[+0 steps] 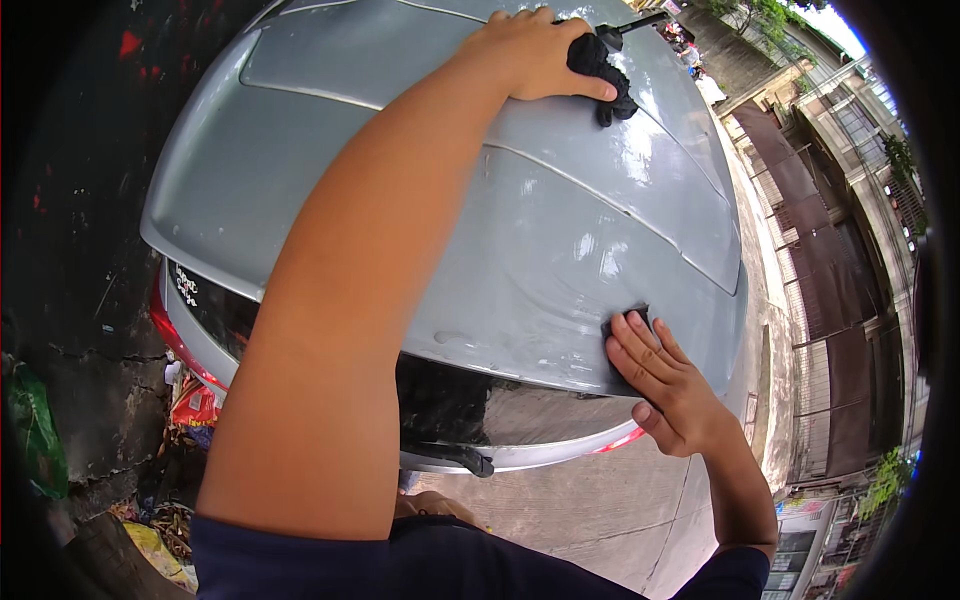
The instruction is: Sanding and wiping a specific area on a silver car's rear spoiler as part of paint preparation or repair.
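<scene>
A grey car roof (pixel 550 230) with raised seams lies under both hands, with pale streaks and smears on its nearer right part. My left hand (pixel 535 55) reaches far across the roof, its fingers closed on a bunched black cloth (pixel 605 80). At the near right edge of the roof, my right hand (pixel 660 375) lies almost flat. Under its fingertips it presses a small dark sheet (pixel 642 312) against the paint. Most of that sheet is covered by the fingers, so its material is unclear.
Below the roof edge are the dark rear window (pixel 440 405) and a wiper (pixel 455 457). A dark wall stands at the left, with a green plastic bag (pixel 35 430) and litter at its foot. Concrete ground (pixel 590 510) and a fenced building (pixel 830 260) lie to the right.
</scene>
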